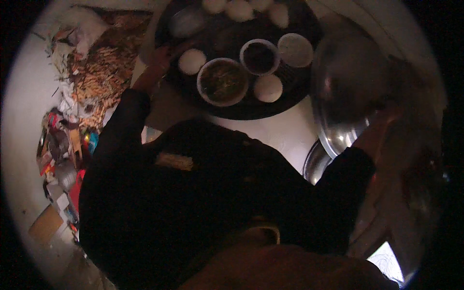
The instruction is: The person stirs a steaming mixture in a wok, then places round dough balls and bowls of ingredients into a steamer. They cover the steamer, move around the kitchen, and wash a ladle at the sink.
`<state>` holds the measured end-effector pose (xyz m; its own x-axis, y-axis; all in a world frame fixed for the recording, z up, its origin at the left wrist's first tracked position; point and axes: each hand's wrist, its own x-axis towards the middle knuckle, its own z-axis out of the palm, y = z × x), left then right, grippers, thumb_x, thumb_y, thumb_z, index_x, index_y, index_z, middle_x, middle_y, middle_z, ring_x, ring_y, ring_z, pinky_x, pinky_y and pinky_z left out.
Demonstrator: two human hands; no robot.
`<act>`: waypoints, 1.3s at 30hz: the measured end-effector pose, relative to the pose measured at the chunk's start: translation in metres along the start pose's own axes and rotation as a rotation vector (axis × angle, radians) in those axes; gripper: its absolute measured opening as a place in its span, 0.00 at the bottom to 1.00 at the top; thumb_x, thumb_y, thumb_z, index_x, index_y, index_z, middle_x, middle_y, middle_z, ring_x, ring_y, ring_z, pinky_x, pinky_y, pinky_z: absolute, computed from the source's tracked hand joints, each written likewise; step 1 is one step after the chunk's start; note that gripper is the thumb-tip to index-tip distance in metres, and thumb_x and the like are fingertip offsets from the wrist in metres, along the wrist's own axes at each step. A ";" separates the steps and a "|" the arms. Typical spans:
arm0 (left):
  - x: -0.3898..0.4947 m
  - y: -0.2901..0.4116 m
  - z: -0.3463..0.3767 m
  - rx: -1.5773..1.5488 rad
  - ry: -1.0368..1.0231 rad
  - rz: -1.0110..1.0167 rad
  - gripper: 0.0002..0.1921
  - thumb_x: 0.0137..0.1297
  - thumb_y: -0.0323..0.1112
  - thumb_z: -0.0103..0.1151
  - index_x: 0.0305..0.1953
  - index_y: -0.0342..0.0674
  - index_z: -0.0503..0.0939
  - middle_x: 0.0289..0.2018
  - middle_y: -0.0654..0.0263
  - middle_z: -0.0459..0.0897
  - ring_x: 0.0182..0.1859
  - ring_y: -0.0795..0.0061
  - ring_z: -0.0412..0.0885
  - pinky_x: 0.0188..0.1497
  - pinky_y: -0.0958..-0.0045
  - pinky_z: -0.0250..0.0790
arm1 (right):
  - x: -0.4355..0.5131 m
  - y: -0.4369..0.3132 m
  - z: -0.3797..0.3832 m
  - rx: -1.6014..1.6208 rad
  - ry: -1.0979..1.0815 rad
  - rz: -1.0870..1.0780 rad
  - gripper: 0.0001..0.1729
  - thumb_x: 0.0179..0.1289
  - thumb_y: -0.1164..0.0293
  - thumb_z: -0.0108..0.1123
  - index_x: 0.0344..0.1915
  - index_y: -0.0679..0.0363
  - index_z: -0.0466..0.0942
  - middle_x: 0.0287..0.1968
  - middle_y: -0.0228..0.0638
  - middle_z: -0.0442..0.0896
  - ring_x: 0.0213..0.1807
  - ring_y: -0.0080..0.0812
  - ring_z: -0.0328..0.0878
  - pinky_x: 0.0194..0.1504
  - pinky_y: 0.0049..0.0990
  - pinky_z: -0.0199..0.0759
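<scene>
In front of me a wide dark round pan [221, 40], probably a wok, holds several bowls and pale round pieces that look like steamed buns. A bowl of greenish-brown food [223, 82] sits nearest me, beside a bowl with dark contents [259, 57] and a bowl with pale contents [295, 50]. One pale bun [268, 88] lies near the front rim, another bun [192, 61] near the left. My left hand [154, 72] is at the pan's left rim; its fingers are lost in shadow. My right hand [386, 116] grips a large, tilted, shiny metal lid [351, 72] right of the pan.
A pale stove top or counter [270, 130] surrounds the pan. Another metal vessel's rim [315, 163] shows under the lid. On the left lie a heap of dry plant scraps [105, 69] and a pile of mixed litter [61, 156]. The light is dim.
</scene>
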<state>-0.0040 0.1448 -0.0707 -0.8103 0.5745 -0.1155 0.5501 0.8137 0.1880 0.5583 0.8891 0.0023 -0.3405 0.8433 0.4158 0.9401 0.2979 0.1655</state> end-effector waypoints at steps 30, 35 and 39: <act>-0.078 0.083 -0.084 -0.210 0.525 0.412 0.19 0.58 0.35 0.49 0.52 0.39 0.70 0.57 0.57 0.64 0.60 0.48 0.59 0.58 0.55 0.54 | -0.139 -0.437 -0.251 1.342 -0.353 -0.265 0.17 0.57 0.67 0.56 0.45 0.62 0.74 0.42 0.38 0.79 0.42 0.32 0.75 0.43 0.28 0.68; -0.078 0.045 -0.053 -0.218 0.433 0.262 0.18 0.62 0.37 0.44 0.52 0.40 0.70 0.58 0.57 0.64 0.62 0.51 0.56 0.61 0.54 0.47 | -0.172 -0.472 -0.250 1.189 -0.272 -0.447 0.15 0.58 0.69 0.54 0.45 0.60 0.74 0.39 0.39 0.79 0.38 0.30 0.76 0.40 0.29 0.69; -0.080 0.029 -0.042 -0.207 0.477 0.246 0.19 0.61 0.38 0.44 0.54 0.41 0.68 0.57 0.56 0.64 0.63 0.55 0.56 0.61 0.53 0.47 | -0.188 -0.495 -0.257 1.162 -0.357 -0.413 0.14 0.59 0.69 0.53 0.46 0.59 0.74 0.37 0.39 0.79 0.35 0.29 0.76 0.39 0.29 0.69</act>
<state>0.0678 0.1188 -0.0150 -0.6912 0.6020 0.3999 0.7220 0.5993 0.3458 0.1527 0.4682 0.0725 -0.7549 0.6145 0.2291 0.2897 0.6259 -0.7241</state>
